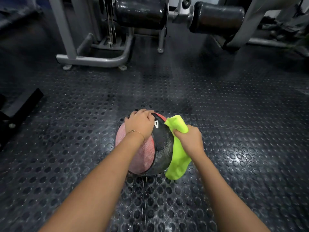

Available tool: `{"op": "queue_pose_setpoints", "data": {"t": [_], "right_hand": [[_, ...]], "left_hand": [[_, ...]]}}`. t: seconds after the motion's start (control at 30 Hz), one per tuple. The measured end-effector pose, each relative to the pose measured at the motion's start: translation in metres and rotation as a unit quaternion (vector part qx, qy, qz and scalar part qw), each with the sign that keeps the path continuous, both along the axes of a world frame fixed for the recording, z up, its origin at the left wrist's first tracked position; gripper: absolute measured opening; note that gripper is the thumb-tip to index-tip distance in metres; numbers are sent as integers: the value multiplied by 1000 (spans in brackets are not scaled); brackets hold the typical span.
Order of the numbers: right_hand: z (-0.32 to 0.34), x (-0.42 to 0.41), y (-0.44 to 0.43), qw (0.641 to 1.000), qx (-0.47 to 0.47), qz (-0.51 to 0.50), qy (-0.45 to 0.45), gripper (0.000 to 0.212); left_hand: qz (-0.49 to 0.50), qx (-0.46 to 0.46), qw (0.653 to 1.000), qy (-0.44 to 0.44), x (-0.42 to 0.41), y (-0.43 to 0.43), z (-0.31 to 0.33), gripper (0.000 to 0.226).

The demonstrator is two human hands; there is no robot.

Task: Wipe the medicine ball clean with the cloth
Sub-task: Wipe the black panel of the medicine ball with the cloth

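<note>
Ball: your medicine ball (160,153) sits on the studded rubber floor (234,114) just in front of you, its pink-red panel toward your left and its black panel with a white mark toward your right.
Left hand: your left hand (139,123) lies on top of the ball, fingers curled over its far side and gripping it.
Right hand: your right hand (189,139) has its fingers closed round a bunch of the cloth (178,158), against the ball's right side.
Cloth: neon yellow-green; one end sticks up past your fist and the rest hangs down along the black panel toward the floor.
Wrist: a thin bracelet (135,131) circles your left wrist.
Background: a grey machine frame (93,59) stands well beyond the ball, with two black roller pads (140,12) above it.
</note>
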State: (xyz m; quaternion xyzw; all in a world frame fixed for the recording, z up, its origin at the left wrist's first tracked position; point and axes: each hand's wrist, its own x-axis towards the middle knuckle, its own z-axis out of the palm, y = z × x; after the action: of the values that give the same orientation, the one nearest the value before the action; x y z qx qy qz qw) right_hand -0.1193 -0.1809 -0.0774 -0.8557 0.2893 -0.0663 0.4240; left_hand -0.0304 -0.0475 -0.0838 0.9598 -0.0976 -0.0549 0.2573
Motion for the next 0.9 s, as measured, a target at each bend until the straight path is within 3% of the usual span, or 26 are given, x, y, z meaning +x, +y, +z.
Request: {"op": "queue_pose_setpoints", "data": {"t": [0.2, 0.33, 0.47, 0.6, 0.77, 0.9], "right_hand": [[-2, -8, 11, 999, -21, 30, 0, 24], [0, -4, 6, 1000, -9, -7, -9, 21], [2, -13, 17, 998, -31, 46, 2, 22], [6, -4, 11, 1000, -5, -1, -2, 21], [9, -21, 31, 996, -63, 52, 23, 19], [23, 11, 27, 992, -100, 66, 24, 22]], "left_hand": [[4, -5, 1000, 0, 1, 2, 0, 43], [-2, 3, 1000, -6, -3, -3, -1, 43], [-1, -1, 1000, -11, 0, 1, -3, 43], [-13, 2, 1000, -12, -3, 2, -5, 43], [-48, 10, 998, -25, -2, 9, -7, 42], [-98, 25, 994, -42, -6, 10, -5, 41]]}}
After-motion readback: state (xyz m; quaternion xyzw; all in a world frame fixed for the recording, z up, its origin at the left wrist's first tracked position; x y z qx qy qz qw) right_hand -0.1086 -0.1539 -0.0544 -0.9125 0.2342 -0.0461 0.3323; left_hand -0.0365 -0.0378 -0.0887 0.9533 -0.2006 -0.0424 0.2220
